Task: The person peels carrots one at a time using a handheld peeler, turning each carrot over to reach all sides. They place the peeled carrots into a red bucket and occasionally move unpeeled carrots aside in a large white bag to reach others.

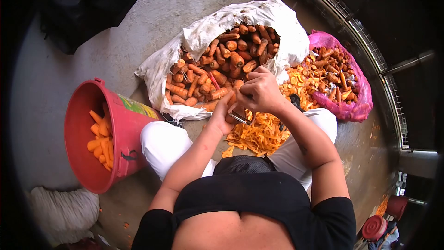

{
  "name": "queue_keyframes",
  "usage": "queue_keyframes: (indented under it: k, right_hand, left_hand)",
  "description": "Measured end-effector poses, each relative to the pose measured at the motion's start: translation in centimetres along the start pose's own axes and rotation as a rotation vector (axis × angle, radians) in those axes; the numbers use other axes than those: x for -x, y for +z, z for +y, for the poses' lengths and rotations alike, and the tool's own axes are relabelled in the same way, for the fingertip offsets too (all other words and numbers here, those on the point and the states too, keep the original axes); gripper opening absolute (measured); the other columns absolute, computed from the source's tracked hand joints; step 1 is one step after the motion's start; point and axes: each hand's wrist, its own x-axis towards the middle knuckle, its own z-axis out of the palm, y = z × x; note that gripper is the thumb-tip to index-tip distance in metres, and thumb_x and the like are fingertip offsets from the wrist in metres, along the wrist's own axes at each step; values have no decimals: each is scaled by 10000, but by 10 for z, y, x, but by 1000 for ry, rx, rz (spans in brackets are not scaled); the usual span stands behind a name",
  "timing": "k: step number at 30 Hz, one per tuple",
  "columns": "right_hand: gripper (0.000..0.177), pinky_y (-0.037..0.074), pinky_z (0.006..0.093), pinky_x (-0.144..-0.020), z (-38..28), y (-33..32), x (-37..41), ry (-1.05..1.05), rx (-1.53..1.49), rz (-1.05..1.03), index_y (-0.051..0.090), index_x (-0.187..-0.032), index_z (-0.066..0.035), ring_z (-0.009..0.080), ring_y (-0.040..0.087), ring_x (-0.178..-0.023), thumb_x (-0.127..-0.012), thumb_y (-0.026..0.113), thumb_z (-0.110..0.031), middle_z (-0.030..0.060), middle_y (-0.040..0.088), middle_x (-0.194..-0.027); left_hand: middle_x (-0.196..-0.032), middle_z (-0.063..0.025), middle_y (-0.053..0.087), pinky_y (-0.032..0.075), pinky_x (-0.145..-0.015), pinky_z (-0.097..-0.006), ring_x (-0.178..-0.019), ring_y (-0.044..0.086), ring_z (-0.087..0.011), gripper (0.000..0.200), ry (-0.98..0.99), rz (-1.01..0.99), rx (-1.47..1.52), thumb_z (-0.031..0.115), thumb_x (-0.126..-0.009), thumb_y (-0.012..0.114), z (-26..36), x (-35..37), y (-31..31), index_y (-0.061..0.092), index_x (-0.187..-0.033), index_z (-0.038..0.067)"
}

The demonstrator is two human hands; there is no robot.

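Observation:
My left hand is closed around an orange-brown carrot, largely hidden by the fingers. Against the carrot lies the metal blade of a peeler, whose handle is inside my closed right hand. Just beyond my hands, a white woven sack lies open on its side, full of unpeeled carrots. Beneath my hands, a heap of orange peelings covers the floor between my knees.
At my left leans a red bucket with peeled carrots inside. A pink bag of carrot ends stands at the right. Black plastic lies at upper left, a white sack at lower left, a red lidded container at lower right.

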Motion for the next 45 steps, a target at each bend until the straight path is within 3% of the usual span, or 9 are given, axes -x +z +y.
queue_keyframes:
  k: [7, 11, 14, 17, 23, 29, 36, 43, 45]
  right_hand:
    - [255, 363, 331, -581, 6, -6, 7, 61, -6, -40, 568, -462, -118, 192, 474, -508, -679, 661, -216, 19, 457, -454]
    - [302, 362, 319, -594, 3, -4, 11, 48, -20, -34, 470, -434, -112, 185, 444, -506, -677, 645, -149, -8, 477, -455]
    - [301, 361, 321, -594, 3, -5, 12, 32, -24, -39, 467, -438, -112, 187, 444, -513, -675, 646, -158, -6, 478, -457]
    - [295, 359, 325, -591, 3, -5, 14, 38, -39, -37, 461, -441, -112, 190, 442, -515, -663, 647, -166, -5, 479, -459]
    - [278, 351, 334, -574, 5, -4, 16, 20, -83, -39, 474, -449, -115, 204, 441, -502, -655, 645, -189, 4, 471, -462]
    - [287, 349, 347, -549, 11, 0, 18, 66, -80, -22, 499, -445, -111, 218, 442, -485, -681, 635, -200, 24, 460, -456]
    - [276, 399, 346, -559, 43, 1, 26, 160, 14, 1, 555, -450, -111, 238, 481, -458, -704, 623, -198, 51, 490, -467]
    - [261, 426, 359, -597, 77, -3, 34, 335, 122, 20, 595, -475, -117, 246, 519, -469, -709, 623, -231, 50, 512, -462]
    - [287, 464, 354, -686, 96, -10, 39, 396, 311, -76, 676, -555, -118, 264, 583, -514, -740, 603, -326, 87, 583, -506]
  left_hand:
    - [-857, 10, 624, 555, -665, -349, -777, 636, -137, 290, -12, 43, -91, 395, -926, 526, -3, -3, -1, 573, -1027, 127]
    - [-875, 2, 631, 550, -665, -353, -788, 638, -148, 289, -41, 14, -100, 386, -920, 528, -3, -1, 1, 576, -1034, 125]
    - [-833, 9, 626, 536, -572, -269, -663, 617, -116, 290, -52, 134, -126, 374, -967, 425, -5, 4, 20, 563, -1004, 122]
    - [-946, -42, 644, 548, -711, -366, -823, 643, -184, 311, -70, 6, -129, 361, -918, 521, -4, 0, 9, 569, -1078, 99]
    - [-984, -55, 640, 546, -740, -370, -853, 642, -191, 329, -75, 90, -168, 338, -912, 517, -6, 11, 24, 554, -1101, 71]
    - [-990, -61, 637, 546, -739, -374, -851, 639, -195, 310, 13, 4, -75, 327, -938, 474, -12, 5, 8, 561, -1102, 80]
    - [-845, -82, 630, 542, -589, -319, -679, 639, -192, 361, -59, -2, -280, 374, -984, 371, -20, 20, 11, 515, -1117, 71]
    - [-779, -90, 619, 517, -559, -283, -632, 615, -170, 404, -62, -1, -381, 419, -979, 382, -18, 26, 19, 535, -1104, 67]
    - [-767, -88, 613, 508, -541, -268, -628, 610, -157, 426, -75, -16, -434, 435, -978, 380, -20, 32, 28, 531, -1123, 64]
